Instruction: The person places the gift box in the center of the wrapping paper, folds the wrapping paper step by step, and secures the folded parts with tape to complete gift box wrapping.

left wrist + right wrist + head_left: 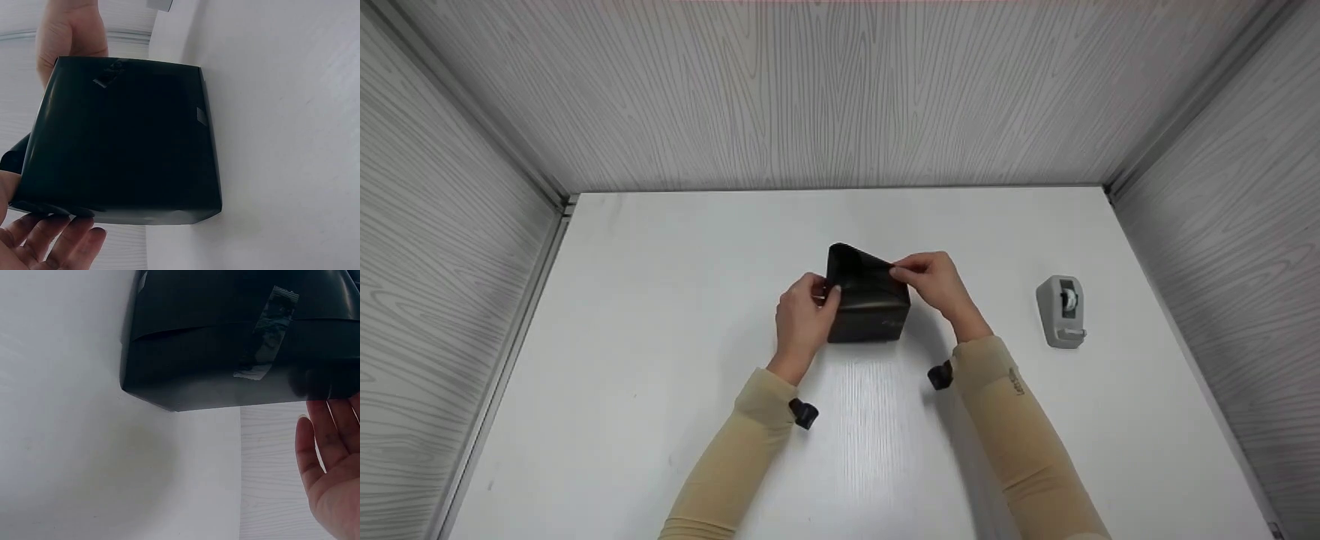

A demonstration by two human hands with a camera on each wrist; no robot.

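A box wrapped in glossy black paper [866, 322] stands on the table, and a loose flap of the wrapping paper [846, 262] rises at its top. My left hand [804, 315] grips the box's upper left edge, thumb in front and fingers along the side. At the upper right, thumb and fingers of my right hand [936, 283] pinch the paper's edge. A strip of clear tape [270, 334] crosses a paper seam in the right wrist view. Another tape piece [110, 73] shows on the face in the left wrist view. What lies inside the wrapping is hidden.
A grey tape dispenser [1061, 311] with a roll in it stands on the white table [660, 315], right of my right hand. Grey wood-grain panels [840, 97] close off the back and both sides. A small black camera sits at each wrist.
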